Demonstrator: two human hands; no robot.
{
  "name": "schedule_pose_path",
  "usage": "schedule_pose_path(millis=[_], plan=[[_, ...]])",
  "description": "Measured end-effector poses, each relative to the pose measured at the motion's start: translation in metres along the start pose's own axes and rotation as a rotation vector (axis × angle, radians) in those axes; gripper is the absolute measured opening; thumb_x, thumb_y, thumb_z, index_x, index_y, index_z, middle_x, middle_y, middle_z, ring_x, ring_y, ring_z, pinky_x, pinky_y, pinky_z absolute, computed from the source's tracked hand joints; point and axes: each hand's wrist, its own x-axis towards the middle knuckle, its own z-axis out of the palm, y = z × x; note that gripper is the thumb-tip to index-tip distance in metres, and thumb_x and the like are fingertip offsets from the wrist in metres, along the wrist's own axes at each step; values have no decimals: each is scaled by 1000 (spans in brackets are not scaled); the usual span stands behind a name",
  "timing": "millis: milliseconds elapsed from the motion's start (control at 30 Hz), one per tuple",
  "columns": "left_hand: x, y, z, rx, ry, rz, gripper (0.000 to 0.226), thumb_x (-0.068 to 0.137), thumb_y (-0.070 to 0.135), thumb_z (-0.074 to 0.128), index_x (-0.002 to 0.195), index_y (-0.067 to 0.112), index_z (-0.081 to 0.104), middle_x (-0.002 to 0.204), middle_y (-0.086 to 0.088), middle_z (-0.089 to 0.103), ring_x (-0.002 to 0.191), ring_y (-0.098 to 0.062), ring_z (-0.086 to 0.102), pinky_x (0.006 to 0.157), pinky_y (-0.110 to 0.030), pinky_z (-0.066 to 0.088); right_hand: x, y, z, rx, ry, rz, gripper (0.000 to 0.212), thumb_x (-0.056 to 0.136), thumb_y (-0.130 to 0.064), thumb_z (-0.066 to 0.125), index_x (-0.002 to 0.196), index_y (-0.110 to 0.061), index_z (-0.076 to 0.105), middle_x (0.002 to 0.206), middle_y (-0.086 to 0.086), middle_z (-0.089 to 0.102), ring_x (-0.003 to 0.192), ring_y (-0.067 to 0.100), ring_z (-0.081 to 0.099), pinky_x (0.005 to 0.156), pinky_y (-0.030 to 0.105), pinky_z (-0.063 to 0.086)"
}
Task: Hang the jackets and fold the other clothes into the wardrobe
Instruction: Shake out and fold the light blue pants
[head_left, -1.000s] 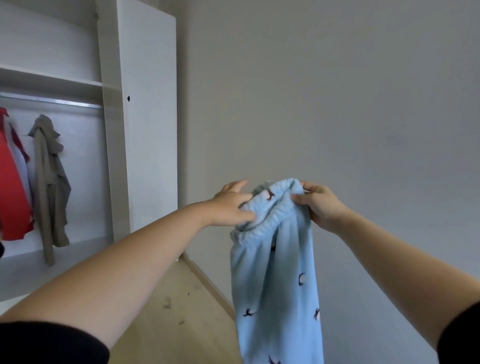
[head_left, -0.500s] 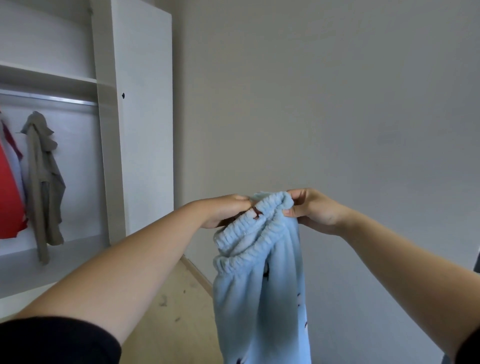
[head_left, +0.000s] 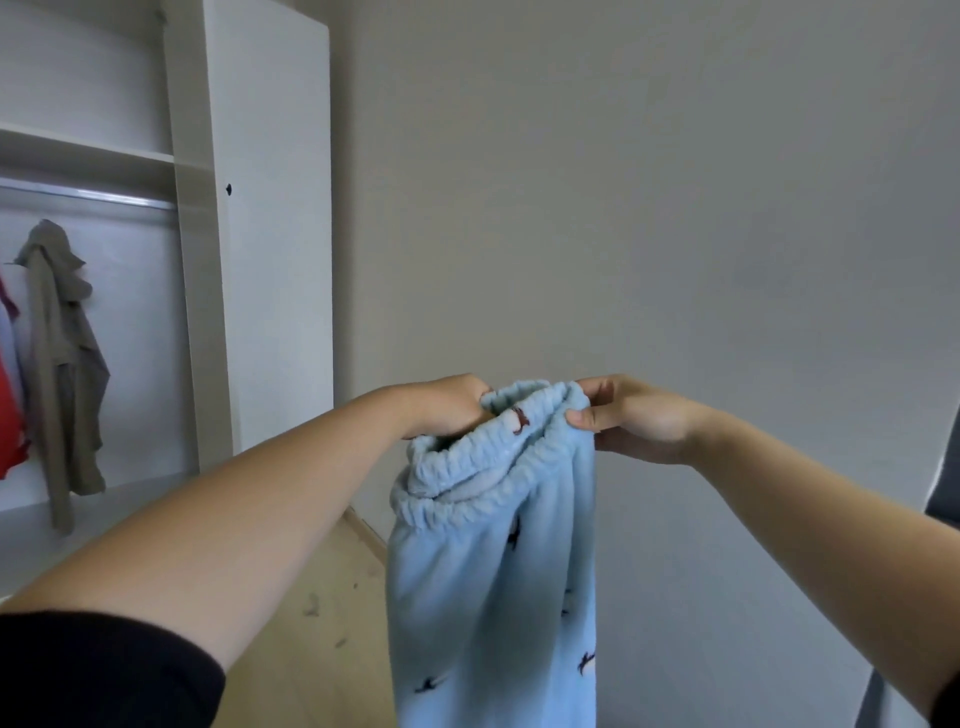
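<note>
Garment: one pair of light blue fleece trousers (head_left: 493, 597) with small dark printed figures is held up in the air in front of a plain grey wall (head_left: 649, 208).
Long axis: vertical; the ribbed elastic waistband (head_left: 488, 457) points up and the legs hang straight down out of view at the lower edge.
Left grip: the left hand (head_left: 447, 408) is curled and clamped on the left side of the waistband.
Right grip: the right hand (head_left: 634, 418) pinches the right side of the waistband between thumb and fingers.
Waistband: bunched between the two hands, with its front part sagging below them.
Texture: soft, plush, gathered into ridges at the elastic.
Wardrobe: a white panelled wardrobe (head_left: 270, 208) is seen well to the left of the left grip, with a metal rail (head_left: 88, 197) under a shelf.
Hung items: one olive-grey jacket (head_left: 62, 364) and one red garment (head_left: 8, 415) at the frame edge.
Floor: pale wood (head_left: 322, 623) below the arms.
</note>
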Motion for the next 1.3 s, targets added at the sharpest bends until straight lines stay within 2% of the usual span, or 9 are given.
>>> schedule_pose_path(millis=[200, 333, 433, 567, 733, 900, 967, 1067, 1300], plan=[[-7, 12, -2, -388, -130, -10, 27, 91, 50, 48, 90, 31, 68, 98, 4, 63, 88, -4, 59, 83, -21, 46, 20, 8, 16, 7, 555, -42, 3, 89, 1, 60, 89, -2, 60, 83, 11, 62, 76, 23, 59, 69, 31, 49], [-4, 10, 8, 68, -127, 128, 98, 70, 44, 73, 147, 39, 14, 136, 7, 49, 120, -10, 52, 97, -26, 46, 30, 3, 21, 66, 745, -117, 10, 86, -3, 66, 79, -6, 59, 75, 10, 61, 68, 21, 58, 64, 29, 48], [-4, 10, -2, 284, 1, 77, 50, 70, 13, 68, 113, 23, 44, 85, 0, 61, 72, -16, 60, 57, -25, 50, 36, -5, 22, 101, 769, -184, 15, 87, -6, 65, 75, -10, 59, 73, 7, 63, 67, 19, 60, 67, 31, 52], [-4, 7, -34, 73, 123, 0, 27, 71, 6, 68, 97, 8, 59, 80, -2, 58, 67, -15, 56, 57, -28, 47, 41, -13, 18, 202, 708, -203, 16, 92, -16, 63, 102, -5, 58, 97, 11, 67, 83, 21, 66, 81, 37, 54], [-4, 4, -51, -50, 148, 22, 20, 72, 8, 72, 86, 13, 59, 75, 2, 54, 67, -13, 51, 57, -22, 40, 31, -13, 15, 186, 181, 7, 51, 81, -33, 59, 123, -4, 56, 123, 11, 65, 113, 22, 63, 101, 37, 46], [-2, 0, -77, -373, 505, 142, 78, 79, 17, 76, 144, 31, 34, 117, 4, 60, 99, -7, 58, 78, -17, 45, 41, -57, 1, 305, 387, -198, 32, 92, -32, 55, 110, -7, 64, 111, 10, 70, 97, 19, 69, 84, 31, 56], [-9, -8, -73, -817, 361, 149, 86, 83, 25, 70, 150, 30, 17, 128, 5, 57, 105, -10, 62, 83, -24, 50, 44, -70, -4, 362, 378, -235, 34, 93, -37, 51, 111, -12, 64, 110, 7, 71, 98, 18, 69, 80, 31, 58], [-15, -30, -44, -1004, 43, 97, 89, 58, 39, 87, 136, 21, 47, 121, 0, 66, 102, -15, 67, 79, -30, 57, 44, -74, -5, 377, 340, -220, 37, 94, -40, 49, 113, -13, 64, 111, 7, 71, 99, 18, 69, 72, 29, 58], [-4, -29, -35, -1031, 216, 63, 17, 83, 3, 62, 98, 9, 67, 88, -12, 74, 75, -23, 72, 65, -29, 58, 44, -65, -12, -133, 608, -2, 50, 90, -45, 58, 110, 0, 62, 105, 13, 70, 89, 20, 68, 79, 33, 56]])
